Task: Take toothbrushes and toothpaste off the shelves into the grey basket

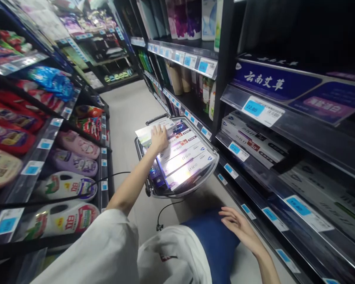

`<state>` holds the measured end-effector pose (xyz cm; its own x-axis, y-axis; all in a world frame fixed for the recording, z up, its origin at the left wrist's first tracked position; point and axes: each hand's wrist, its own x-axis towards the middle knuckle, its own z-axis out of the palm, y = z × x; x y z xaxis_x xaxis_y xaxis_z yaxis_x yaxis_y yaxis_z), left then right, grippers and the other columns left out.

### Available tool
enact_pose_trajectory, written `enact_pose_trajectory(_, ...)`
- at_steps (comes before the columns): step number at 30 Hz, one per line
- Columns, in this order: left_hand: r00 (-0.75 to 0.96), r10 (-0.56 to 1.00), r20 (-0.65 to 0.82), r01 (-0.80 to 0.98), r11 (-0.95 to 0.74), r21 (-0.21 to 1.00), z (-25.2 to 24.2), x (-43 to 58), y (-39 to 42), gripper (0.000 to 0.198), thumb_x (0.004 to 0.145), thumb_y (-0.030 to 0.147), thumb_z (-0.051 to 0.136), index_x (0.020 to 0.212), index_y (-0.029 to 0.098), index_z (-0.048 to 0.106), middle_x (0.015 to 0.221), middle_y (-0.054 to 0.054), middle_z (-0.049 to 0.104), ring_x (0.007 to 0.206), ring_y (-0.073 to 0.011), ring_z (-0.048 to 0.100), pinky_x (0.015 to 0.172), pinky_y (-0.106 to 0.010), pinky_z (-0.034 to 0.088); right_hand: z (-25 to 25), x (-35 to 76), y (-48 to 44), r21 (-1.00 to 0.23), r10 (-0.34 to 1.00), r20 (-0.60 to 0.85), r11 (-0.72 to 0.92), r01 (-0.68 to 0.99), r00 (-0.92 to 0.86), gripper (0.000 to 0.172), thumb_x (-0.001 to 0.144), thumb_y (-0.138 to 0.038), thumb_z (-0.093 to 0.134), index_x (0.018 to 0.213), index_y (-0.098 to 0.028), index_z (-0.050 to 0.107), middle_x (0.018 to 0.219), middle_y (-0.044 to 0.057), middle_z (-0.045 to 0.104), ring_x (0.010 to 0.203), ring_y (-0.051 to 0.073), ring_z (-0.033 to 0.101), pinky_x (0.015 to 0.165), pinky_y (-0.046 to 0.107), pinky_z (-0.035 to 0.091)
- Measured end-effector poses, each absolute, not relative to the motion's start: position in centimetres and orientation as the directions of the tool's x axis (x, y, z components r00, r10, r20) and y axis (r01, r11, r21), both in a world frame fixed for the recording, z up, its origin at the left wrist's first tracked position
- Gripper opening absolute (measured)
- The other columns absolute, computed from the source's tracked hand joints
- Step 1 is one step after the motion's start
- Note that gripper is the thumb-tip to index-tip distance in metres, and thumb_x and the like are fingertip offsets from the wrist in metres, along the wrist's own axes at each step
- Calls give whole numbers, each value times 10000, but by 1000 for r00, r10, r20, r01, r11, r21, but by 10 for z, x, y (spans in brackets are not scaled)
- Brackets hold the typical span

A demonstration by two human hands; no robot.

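My left hand (159, 137) rests palm down on toothpaste boxes in a wheeled shopping basket (211, 163), its fingers stretched toward the far edge. Beside those fingers a white flat piece (142, 133), perhaps a box end, juts over the basket's far left corner. White and purple toothpaste boxes (185, 159) lie in rows filling the basket top. Low on the right, my right hand (239, 227) hangs by my blue-clad knee, fingers extended and slightly parted, with nothing in it.
On the right, a shelf holds more toothpaste boxes (251, 138) behind price tags. Detergent bottles (68, 185) line the left shelf. Pale floor (127, 102) runs down the aisle toward a far rack. A black cable (118, 173) crosses from the left.
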<state>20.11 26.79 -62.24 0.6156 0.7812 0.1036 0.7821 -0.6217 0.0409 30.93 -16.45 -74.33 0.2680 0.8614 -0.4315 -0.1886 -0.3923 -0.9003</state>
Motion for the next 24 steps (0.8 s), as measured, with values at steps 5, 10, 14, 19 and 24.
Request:
enact_pose_trajectory(5,543,836,87,824,-549,137,-627,182,315,461,901,169,599,1266,-25,395,1371,-282,479,1302,-364,415,1098,-575,337,-749,306,-161,-909,867,-416,-387,-157,272,541,865,-552,638,1292,-232,553,1299,127,630,1115,248,637,981,427,514)
enact_pose_trajectory(10,543,829,133,804,-559,203,-618,179,314,363,872,213,664,1095,67,417,1241,-170,504,1210,-293,425,1031,-504,410,-750,301,-159,-907,864,-422,-403,-125,276,504,881,-552,610,1272,-236,576,1284,117,640,1103,249,642,966,431,524)
enact_pose_trajectory(14,536,771,345,729,-628,272,-609,180,297,431,885,181,610,1207,52,354,1312,-152,448,1245,-304,369,1070,-555,349,-740,293,-159,-908,861,-415,-411,-78,294,482,892,-548,594,1261,-238,579,1269,110,646,1077,230,650,912,385,536)
enact_pose_trajectory(19,555,617,559,645,-743,180,-592,179,232,533,840,117,567,1335,117,370,1389,-182,398,1291,-357,380,1062,-562,373,-730,280,-155,-919,850,-380,-393,-42,364,444,902,-489,595,1262,-229,574,1247,107,650,1016,201,655,863,355,536)
enact_pose_trajectory(24,720,208,663,266,-964,14,-584,189,132,679,774,63,544,1400,212,327,1260,-172,491,1195,-351,495,988,-541,451,-717,272,-153,-958,820,-266,-282,-45,507,414,861,-393,655,1231,-220,588,1258,99,644,977,182,661,836,341,554)
